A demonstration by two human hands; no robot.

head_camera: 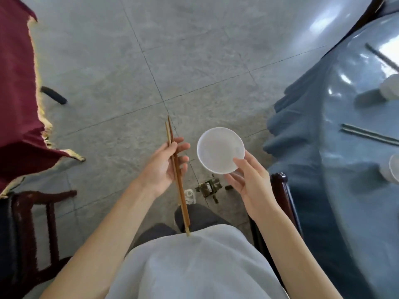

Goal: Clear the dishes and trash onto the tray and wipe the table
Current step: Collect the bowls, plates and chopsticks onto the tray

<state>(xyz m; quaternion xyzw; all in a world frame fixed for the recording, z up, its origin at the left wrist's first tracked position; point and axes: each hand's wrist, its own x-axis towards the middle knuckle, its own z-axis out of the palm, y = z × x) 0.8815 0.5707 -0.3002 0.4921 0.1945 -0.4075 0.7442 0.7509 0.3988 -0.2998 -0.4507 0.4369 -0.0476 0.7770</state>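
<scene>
- Carrying dishes away from a blue-clothed table point(336, 190) at the right of the frame, a person stands over grey floor tiles point(133, 61) with both hands full; no tray shows anywhere in view, so by all appearances the clearing is only part done and the wiping has yet to start.
- At left centre, the left hand point(164, 167) grips a pair of brown chopsticks point(178, 175), fingers curled round the sticks with the thumb out of sight; the tips point to the upper frame and the butt ends reach down toward the person's pale shirt.
- Just right of centre, the right hand point(248, 180) pinches a small white dish point(220, 149) at its lower right rim, thumb on top and fingers beneath, the dish held level and apparently empty.
- On the table at far right, work remains: a dark pair of chopsticks point(369, 134) lies mid-right, another dark stick point(382, 57) lies toward the upper right, and white dishes sit cut off at the frame edge, one point(391, 88) higher and one point(394, 169) lower.
</scene>
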